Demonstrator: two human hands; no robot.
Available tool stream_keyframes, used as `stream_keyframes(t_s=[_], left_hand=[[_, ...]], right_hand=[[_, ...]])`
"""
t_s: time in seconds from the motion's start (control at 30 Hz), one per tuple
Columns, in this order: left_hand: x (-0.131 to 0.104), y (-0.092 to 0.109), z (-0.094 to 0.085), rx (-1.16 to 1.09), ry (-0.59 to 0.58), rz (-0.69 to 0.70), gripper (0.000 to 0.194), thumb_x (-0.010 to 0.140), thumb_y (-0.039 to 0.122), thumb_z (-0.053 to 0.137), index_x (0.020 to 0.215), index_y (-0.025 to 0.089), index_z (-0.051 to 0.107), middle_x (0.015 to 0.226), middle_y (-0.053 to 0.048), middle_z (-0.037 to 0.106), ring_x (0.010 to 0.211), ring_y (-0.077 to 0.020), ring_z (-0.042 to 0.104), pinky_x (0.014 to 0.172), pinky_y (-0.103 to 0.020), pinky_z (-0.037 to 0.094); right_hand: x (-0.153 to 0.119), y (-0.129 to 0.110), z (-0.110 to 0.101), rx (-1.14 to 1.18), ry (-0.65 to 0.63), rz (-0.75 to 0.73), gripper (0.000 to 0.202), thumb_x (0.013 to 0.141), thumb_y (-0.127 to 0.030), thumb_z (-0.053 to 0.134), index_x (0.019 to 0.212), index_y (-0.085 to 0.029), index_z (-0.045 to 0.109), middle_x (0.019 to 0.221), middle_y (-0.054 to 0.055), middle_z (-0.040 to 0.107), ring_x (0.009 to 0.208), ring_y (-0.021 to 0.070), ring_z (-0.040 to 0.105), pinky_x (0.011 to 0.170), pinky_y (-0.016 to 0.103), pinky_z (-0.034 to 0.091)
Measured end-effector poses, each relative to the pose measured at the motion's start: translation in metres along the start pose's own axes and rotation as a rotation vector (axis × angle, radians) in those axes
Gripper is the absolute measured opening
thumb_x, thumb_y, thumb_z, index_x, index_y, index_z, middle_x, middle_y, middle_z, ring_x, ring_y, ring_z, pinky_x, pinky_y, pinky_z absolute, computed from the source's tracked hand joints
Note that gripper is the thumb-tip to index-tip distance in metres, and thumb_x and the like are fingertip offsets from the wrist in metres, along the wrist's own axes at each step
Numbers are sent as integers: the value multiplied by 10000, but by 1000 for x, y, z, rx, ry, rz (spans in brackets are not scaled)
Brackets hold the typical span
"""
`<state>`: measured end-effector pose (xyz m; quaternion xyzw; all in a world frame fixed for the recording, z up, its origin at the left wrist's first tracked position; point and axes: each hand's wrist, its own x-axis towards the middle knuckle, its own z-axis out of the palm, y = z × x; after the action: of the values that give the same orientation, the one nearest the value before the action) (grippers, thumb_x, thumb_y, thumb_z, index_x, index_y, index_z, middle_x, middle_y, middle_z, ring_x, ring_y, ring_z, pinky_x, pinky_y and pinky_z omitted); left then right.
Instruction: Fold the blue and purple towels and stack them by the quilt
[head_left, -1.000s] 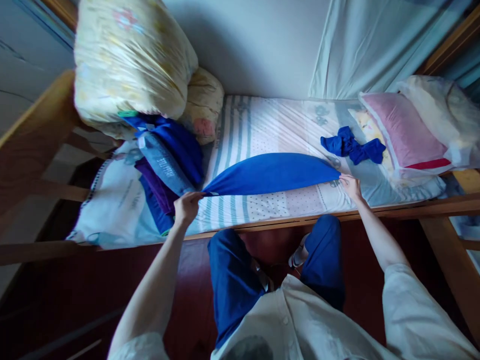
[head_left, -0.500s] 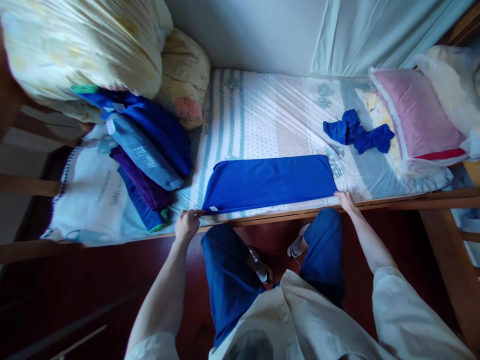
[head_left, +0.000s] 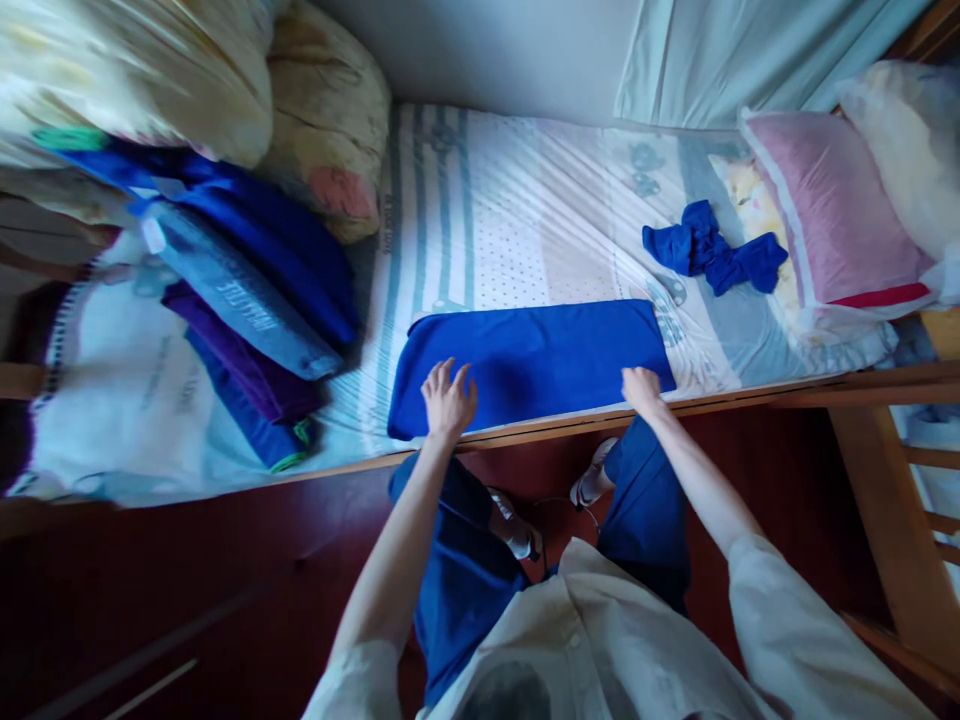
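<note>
A blue cloth (head_left: 540,355), folded into a long flat rectangle, lies along the front edge of the bed (head_left: 525,220). Over its left part is my left hand (head_left: 449,398), fingers spread and holding nothing. My right hand (head_left: 642,390) is at the cloth's lower right, its fingers curled closed; what they hold, if anything, is hidden. A crumpled blue cloth (head_left: 712,250) rests farther back on the right. To the left lie a folded light-blue cloth (head_left: 240,290), a purple cloth (head_left: 240,355) and a larger dark blue cloth (head_left: 277,240).
A pink pillow (head_left: 840,210) stands at the right end of the bed. Yellowish bundled bedding (head_left: 150,70) is piled at the back left. The wooden bed rail (head_left: 750,402) runs along the front, with my knees just below it.
Both hands have left the folded cloth's near corners and moved inward. My left hand has let go and spread its fingers. The view has shifted slightly.
</note>
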<state>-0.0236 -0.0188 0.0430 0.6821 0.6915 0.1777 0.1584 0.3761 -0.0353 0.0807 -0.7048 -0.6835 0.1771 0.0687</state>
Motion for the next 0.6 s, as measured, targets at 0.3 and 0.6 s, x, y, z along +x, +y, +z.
stream_keyframes(t_s=[0.3,0.6], left_hand=[[-15,20,80,-149,69,-27,581,967,315,402,1512,154,525,1630,-183,415,1580,-297,270,1280,-576,201],[-15,13,81,-184,43,-53,653,878,229,449,1526,168,502,1616,-161,446,1573,-306,285,1281,-608,181]], right_hand=[[46,-191,134,370,-95,-369,517,1031,-202,439,1544,-178,499,1649,56,408,1590,200,265,1328,430,221],[59,-109,120,327,-125,-370,541,1063,-239,333,1591,-175,431,1645,45,410,1578,154,289,1336,395,206]])
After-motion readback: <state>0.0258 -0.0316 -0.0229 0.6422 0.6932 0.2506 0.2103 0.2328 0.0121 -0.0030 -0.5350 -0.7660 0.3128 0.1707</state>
